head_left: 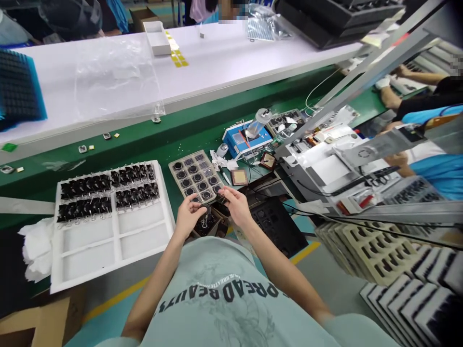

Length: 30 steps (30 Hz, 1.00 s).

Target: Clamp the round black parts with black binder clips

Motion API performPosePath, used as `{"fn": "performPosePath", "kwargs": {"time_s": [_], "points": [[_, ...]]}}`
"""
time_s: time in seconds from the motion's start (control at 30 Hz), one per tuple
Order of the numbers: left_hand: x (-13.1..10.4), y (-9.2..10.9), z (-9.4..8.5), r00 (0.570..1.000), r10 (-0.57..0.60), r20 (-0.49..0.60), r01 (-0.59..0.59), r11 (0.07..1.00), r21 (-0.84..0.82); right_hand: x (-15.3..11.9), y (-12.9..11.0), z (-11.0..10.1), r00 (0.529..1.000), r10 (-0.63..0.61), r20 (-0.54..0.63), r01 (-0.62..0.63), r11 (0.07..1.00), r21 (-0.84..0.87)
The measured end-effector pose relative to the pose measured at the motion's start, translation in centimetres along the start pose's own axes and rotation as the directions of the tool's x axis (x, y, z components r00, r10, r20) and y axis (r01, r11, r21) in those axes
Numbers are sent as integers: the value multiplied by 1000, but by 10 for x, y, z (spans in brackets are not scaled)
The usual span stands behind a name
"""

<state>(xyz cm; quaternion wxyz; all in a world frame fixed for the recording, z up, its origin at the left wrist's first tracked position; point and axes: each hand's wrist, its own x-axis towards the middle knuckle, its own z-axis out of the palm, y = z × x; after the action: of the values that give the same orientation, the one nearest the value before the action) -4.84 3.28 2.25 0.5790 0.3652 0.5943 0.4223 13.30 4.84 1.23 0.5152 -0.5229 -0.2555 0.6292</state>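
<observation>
"Round black part with silver wire clip handles [205, 217]: is that what we have at our left hand [190, 214]?"

"Yes, just below the fingertips, over an open box [218, 224] near our shirt. We pinch its edge between thumb and fingers, though they hide part of it, so we can't make out its full shape."

"And our right hand [237, 206]?"

"Its thumb and fingertips come close together by the near corner of the clear, ribbed plastic tray [184, 174]. We can't tell whether they grasp anything; whatever might be there is too small to see."

"What else is hard to read?"

"The beige square [238, 177] beyond our right hand is pixelated, and the box's inside is mostly dark. The lower edge of the cardboard carton [54, 320] at bottom left is cut off."

"How do the surfaces look?"

"We see round black discs [193, 169] in the clear tray's pockets. To our left lies a matte white tray [141, 241] with raised dividers; its far sections hold tightly packed black pieces with wire clips [85, 208]. Crumpled white sheeting [38, 246] bunches beside it, and a thin, wrinkled clear bag [115, 77] lies on the smooth pale shelf [213, 58]."

"And our arms?"

"Both reach forward from the sides, elbows bent, forearms angling inward, so our hands sit near each other with the palms partly turned inward."
</observation>
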Motion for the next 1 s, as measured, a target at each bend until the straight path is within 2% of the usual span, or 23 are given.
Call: {"fn": "performPosePath", "kwargs": {"time_s": [0.07, 0.13, 0.23, 0.33, 0.47, 0.57, 0.67, 0.77, 0.87, 1.0], "points": [[4, 2, 7, 999, -8, -48, 4, 996, -85, -8, 1, -8, 987, 107, 122, -96, 991, -94], [8, 3, 14, 998, -32, -60, 23, 988, -151, -18, 8, -7, 935, 218, 280, -136, 948, -286], [10, 4, 23, 996, -75, -44, 65, 977, -203, -30, 17, 0, 865, 272, 421, -30, 867, -498], [12, 2, 29, 992, -112, -58, 94, 963, -254, -33, 19, -1, 853, 278, 441, 10, 837, -547], [17, -4, 28, 980, -167, -111, 115, 923, -367, -24, 28, -19, 833, 346, 431, 28, 753, -657], [21, -11, 22, 959, -247, -138, 163, 882, -442, -9, 47, -32, 869, 335, 364, 43, 681, -731], [20, -22, 19, 930, -353, -98, 259, 821, -508, 4, 59, -35, 928, 168, 332, 103, 741, -664], [12, -33, 27, 894, -448, 31, 395, 753, -526, 5, 56, -35, 923, 11, 384, 185, 864, -469], [6, -42, 44, 866, -467, 179, 488, 710, -509, -2, 51, -39, 936, -21, 352, 153, 924, -351], [12, -48, 64, 847, -463, 261, 531, 726, -436, 2, 55, -62, 983, -13, 184, 58, 970, -238]]}}
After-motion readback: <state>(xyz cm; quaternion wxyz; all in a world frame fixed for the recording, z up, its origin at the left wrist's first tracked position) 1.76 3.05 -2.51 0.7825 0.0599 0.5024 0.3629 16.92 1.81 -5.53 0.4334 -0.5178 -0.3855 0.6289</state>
